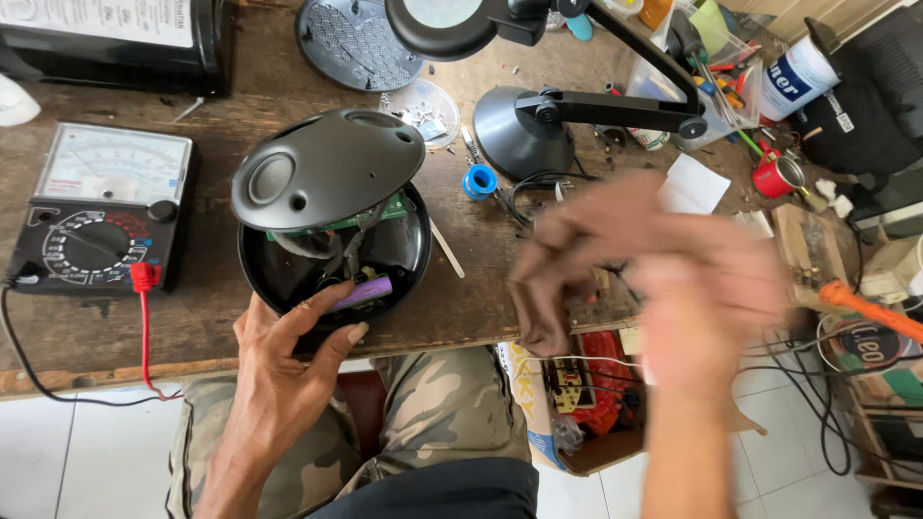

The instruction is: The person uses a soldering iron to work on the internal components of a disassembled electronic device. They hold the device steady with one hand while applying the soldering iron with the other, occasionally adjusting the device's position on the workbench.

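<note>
Resting on the front edge of the wooden desk [481, 250], a round black device [332, 226] lies opened like a clamshell: its domed upper shell [322, 173] is tilted up over the lower bowl [404, 259], exposing a green circuit board [370, 219], loose wires and a purple cylindrical cell [363, 291]. The left hand [288, 365] steadies the bowl at its near rim, fingers spread against the wall and thumb reaching toward the cell, a bracing touch rather than a closed grip. The right hand [625, 269] is raised above the desk edge and heavily motion-blurred; its fingers appear curled, but whether they pinch anything cannot be told. An analogue multimeter [101, 207] with a red lead [144, 317] sits to the left; a magnifier lamp [538, 106], a small dish of screws [423, 106] and a blue solder spool [479, 181] stand behind. Risk, as judged here: the propped shell hangs on short wires, so a knock from the swiftly moving hand could strain a joint, or tip the bowl off the desk edge.
</note>
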